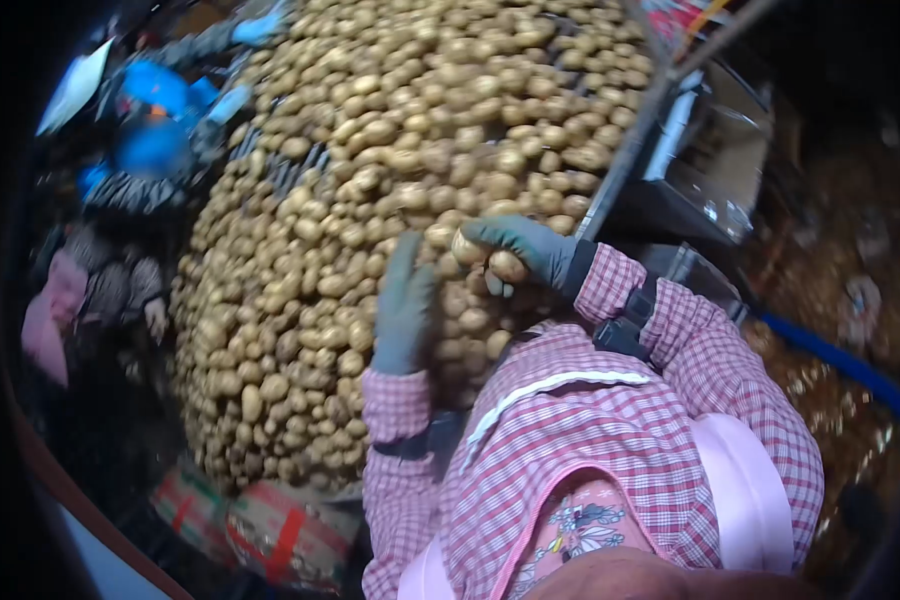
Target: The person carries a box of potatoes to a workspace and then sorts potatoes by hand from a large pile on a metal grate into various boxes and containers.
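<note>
Grey-gloved right hand (530, 252) curls its fingers round two potatoes (488, 258); left hand (405, 305) lies flat, fingers straight, on the potato heap (370, 150).

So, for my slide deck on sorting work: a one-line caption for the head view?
Gloved right hand grips potatoes while left hand rests flat on a conveyor.
</note>
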Action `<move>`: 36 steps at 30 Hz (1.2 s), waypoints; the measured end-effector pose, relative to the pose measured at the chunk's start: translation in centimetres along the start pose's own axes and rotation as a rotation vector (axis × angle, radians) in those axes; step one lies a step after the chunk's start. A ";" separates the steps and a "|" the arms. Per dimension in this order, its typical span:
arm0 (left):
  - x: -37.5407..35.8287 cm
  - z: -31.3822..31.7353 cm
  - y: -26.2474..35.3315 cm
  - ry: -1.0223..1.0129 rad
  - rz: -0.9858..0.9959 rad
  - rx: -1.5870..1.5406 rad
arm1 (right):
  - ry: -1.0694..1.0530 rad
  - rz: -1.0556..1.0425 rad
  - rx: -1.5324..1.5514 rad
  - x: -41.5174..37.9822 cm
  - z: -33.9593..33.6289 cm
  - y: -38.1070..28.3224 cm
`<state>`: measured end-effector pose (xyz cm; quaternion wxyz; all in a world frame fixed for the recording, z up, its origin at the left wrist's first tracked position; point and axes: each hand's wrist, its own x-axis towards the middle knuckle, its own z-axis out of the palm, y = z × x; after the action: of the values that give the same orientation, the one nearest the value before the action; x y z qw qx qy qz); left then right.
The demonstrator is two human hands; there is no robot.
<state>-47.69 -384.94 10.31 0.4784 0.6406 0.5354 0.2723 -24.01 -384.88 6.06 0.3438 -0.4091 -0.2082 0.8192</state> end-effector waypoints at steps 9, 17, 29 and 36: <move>-7.1 -6.5 -7.0 0.274 -0.109 0.065 | 0.728 -0.605 -0.091 -14.6 -22.3 -10.0; -9.1 -8.0 -7.8 0.336 -0.069 0.487 | 0.282 -0.410 -0.252 -10.0 -21.4 -7.9; -2.2 -1.9 -6.1 -0.089 0.043 1.151 | -0.356 0.181 -0.923 -3.2 4.7 5.1; 3.7 1.3 -9.2 0.079 0.002 1.059 | 0.057 -0.179 -0.497 -3.8 -1.1 1.6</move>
<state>-49.44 -382.13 0.85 0.0686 0.7844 0.6164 -0.0111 -22.14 -388.73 6.47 0.3097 -0.4837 -0.4286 0.6974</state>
